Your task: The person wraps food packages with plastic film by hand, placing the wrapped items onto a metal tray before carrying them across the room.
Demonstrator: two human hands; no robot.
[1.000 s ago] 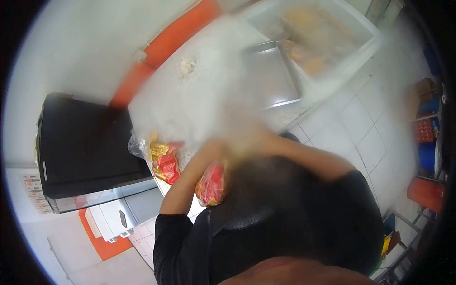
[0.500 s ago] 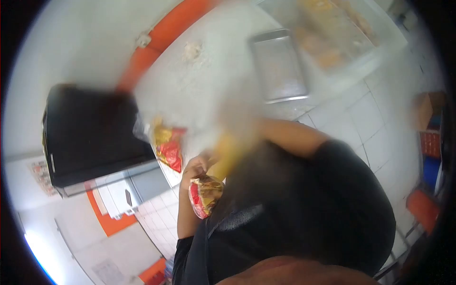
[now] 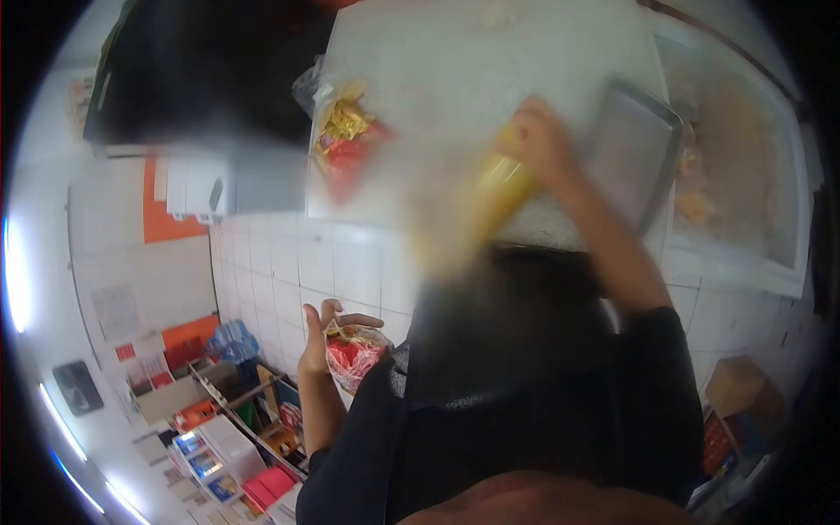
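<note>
My left hand (image 3: 317,350), low beside my body, has its fingers around the top of a crumpled red and whitish packet (image 3: 354,357). My right hand (image 3: 541,144) is over the white table (image 3: 455,96), closed on the upper end of a long, shiny yellow bag-like thing (image 3: 503,194). That yellow thing slants down toward my black apron; its lower end is smeared by blur, so I cannot tell its exact kind. A gold and red wrapper (image 3: 346,131) lies at the table's left edge.
A metal baking tray (image 3: 632,153) rests right of my right hand. Beyond it stands a glass-topped case (image 3: 744,175) with blurred food inside. A big black box-like thing (image 3: 210,79) is at upper left. Pale dough-like stuff (image 3: 496,13) sits at the table's far side.
My right hand has moved out over the table with the yellow thing, away from my left hand. My left hand has dropped lower with the packet. The view has turned.
</note>
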